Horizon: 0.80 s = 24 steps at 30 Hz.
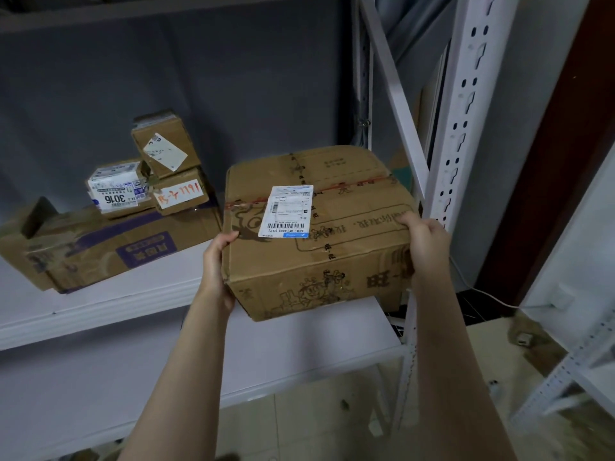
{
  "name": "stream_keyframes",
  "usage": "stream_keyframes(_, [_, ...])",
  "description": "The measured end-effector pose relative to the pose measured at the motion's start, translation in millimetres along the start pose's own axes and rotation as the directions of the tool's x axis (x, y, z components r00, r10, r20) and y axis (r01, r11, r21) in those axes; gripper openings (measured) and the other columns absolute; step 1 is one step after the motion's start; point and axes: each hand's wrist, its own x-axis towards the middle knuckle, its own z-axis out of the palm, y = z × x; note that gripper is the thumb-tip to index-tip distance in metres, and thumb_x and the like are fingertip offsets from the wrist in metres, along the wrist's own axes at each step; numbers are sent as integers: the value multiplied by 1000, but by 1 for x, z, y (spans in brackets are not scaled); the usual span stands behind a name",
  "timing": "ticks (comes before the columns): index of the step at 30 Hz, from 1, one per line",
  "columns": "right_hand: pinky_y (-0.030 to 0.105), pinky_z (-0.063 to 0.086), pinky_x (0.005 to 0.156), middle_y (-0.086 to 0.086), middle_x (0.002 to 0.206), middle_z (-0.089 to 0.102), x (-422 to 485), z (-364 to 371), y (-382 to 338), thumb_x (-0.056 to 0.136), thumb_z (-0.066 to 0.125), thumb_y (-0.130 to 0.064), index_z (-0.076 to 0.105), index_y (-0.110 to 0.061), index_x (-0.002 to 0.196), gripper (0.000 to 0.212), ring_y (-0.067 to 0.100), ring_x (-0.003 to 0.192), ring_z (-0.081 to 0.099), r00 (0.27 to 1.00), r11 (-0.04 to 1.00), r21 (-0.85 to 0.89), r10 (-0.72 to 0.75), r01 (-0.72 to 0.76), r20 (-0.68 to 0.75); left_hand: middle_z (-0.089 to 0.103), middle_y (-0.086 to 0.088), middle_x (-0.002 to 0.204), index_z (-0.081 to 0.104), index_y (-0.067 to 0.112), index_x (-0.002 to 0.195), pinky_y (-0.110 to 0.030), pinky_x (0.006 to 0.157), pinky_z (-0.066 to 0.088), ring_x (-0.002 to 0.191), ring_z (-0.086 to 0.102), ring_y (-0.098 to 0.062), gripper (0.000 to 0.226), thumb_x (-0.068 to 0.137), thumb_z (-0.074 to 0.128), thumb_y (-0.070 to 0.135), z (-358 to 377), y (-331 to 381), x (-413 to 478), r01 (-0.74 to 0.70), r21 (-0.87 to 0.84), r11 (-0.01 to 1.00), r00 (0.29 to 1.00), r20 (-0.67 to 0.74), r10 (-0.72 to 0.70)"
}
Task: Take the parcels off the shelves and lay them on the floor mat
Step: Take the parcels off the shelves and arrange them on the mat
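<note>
Head-worn wide-angle camera, close before the shelf (100,304), faces forward and down. The box (316,261) sits near, filling mid-frame. Both forearms (186,377) enter from the bottom edge, and the floor (316,410) shows below the shelf.

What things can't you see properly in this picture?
Floor mat: not anywhere in the head view, outside the frame.
Shipping label on the big cardboard box: print too small to read.
Left hand: fingers hidden behind the box; only the thumb shows.
Box contents: hidden, flaps taped shut.
</note>
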Motion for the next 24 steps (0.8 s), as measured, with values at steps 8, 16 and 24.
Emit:
stream_keyframes(8, [31,59,60,3,104,76,-34,-12,32,88,65,-36,64,-22,116,32,22,90,75,944,962,193,127,-192,306,76,-7,96,78,21,85,-32,66,57,78,74,-22,22,88,61,35,-36,-8,-26,-13,-36,999,999,-40,11])
stream_keyframes(16, [52,58,74,8,118,71,-87,-28,94,81,59,-36,63,-25,122,43,30,105,69,908,952,210,123,-221,401,75,-5,102,74,23,99,-33,70,57,85,73,-19,40,75,63,52,-94,-30,-66,34,97,995,999,2,-35])
stream_keyframes(24, [56,51,94,11,128,67,-149,-17,175,87,57,-35,58,-21,136,51,34,114,65,882,893,212,306,-396,358,75,-6,98,67,11,114,-31,65,57,84,71,-21,60,66,72,46,-170,-58,-113,74,78,994,994,-81,-68])
